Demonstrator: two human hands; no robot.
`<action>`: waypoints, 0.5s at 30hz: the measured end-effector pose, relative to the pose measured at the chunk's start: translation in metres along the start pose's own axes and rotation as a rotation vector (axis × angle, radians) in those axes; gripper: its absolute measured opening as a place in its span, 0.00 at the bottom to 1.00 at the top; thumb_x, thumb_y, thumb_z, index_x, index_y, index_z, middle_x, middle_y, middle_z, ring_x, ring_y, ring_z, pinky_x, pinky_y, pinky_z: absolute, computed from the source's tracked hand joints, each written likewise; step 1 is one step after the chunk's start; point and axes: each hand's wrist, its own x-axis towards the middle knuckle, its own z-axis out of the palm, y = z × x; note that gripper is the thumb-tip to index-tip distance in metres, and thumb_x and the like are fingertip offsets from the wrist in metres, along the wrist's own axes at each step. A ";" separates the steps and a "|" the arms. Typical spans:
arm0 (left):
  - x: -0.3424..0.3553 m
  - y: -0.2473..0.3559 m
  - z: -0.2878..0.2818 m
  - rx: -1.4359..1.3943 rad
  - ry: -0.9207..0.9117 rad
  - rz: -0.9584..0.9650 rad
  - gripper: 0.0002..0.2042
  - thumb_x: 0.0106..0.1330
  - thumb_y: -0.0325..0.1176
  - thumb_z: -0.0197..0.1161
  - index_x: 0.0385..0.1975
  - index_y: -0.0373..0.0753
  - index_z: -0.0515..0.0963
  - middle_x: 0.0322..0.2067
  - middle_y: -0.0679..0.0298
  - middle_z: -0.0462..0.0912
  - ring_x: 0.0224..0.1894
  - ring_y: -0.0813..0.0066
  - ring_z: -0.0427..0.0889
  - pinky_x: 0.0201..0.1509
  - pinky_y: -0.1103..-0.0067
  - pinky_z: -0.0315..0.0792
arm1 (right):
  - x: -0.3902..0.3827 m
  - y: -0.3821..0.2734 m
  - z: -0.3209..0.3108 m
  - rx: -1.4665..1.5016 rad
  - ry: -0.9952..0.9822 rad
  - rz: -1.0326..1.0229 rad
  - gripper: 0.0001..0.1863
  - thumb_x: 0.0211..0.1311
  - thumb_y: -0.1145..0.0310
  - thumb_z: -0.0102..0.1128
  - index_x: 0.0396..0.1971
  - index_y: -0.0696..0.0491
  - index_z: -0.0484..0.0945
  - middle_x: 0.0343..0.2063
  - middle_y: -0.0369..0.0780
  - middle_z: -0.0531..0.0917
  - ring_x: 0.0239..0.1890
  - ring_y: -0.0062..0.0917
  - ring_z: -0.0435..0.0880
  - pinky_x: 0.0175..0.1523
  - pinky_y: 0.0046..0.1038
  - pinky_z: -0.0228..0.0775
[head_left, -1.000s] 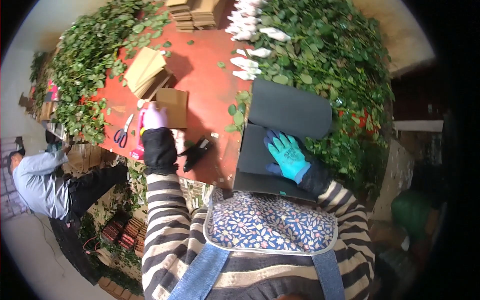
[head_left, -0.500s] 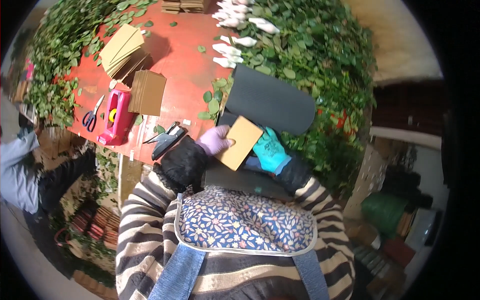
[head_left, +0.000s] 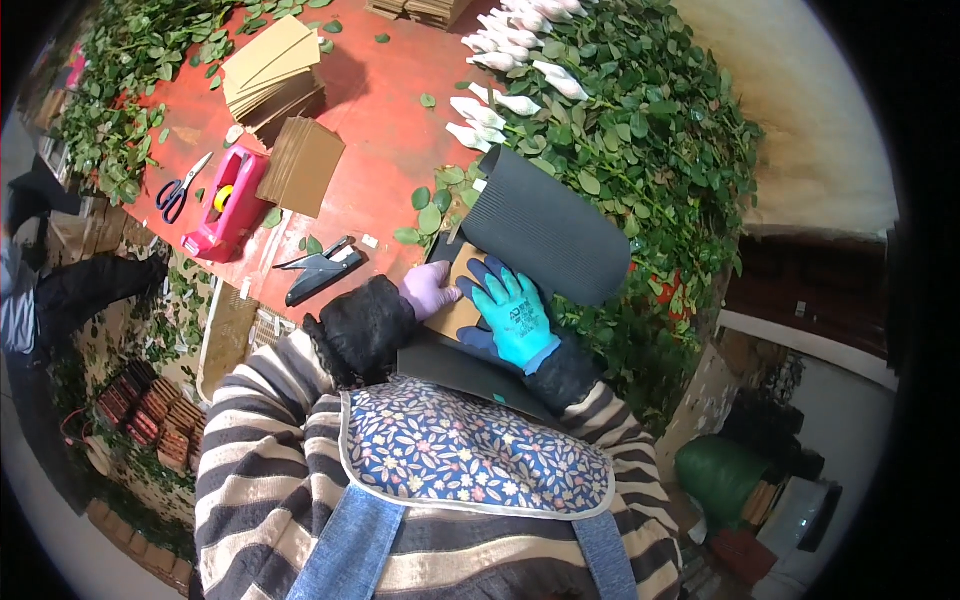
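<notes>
My left hand [head_left: 428, 291], in a lilac glove, grips the left edge of a tan cardboard piece [head_left: 449, 318] on a dark board [head_left: 432, 362]. Across that cardboard lies my right hand [head_left: 508, 315] in a teal and navy glove, fingers spread and flat. A ridged dark grey curved flap [head_left: 548, 220] rises just beyond my hands. To their left are a black stapler [head_left: 323, 272], a pink tape dispenser [head_left: 214, 235] with yellow tape and dark-handled scissors [head_left: 172, 200]. A stack of brown card [head_left: 300, 170] stands beside the dispenser.
On the red table [head_left: 385, 170] are more cardboard stacks [head_left: 270, 75]. Leafy stems [head_left: 650, 160] with white-wrapped heads [head_left: 510, 100] cover its right side, and more foliage [head_left: 120, 60] the left. A co-worker in grey and dark clothing [head_left: 25, 300] is at the far left.
My left hand came right from the tape dispenser with a cardboard piece, which has since moved down onto the dark board. My right hand now spreads over it.
</notes>
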 end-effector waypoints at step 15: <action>-0.050 -0.013 -0.035 0.330 -0.086 -0.048 0.17 0.52 0.38 0.72 0.34 0.32 0.77 0.29 0.47 0.83 0.35 0.48 0.83 0.39 0.63 0.76 | -0.003 -0.005 0.008 -0.040 -0.101 0.020 0.38 0.54 0.50 0.67 0.65 0.46 0.70 0.70 0.43 0.63 0.71 0.43 0.59 0.69 0.48 0.52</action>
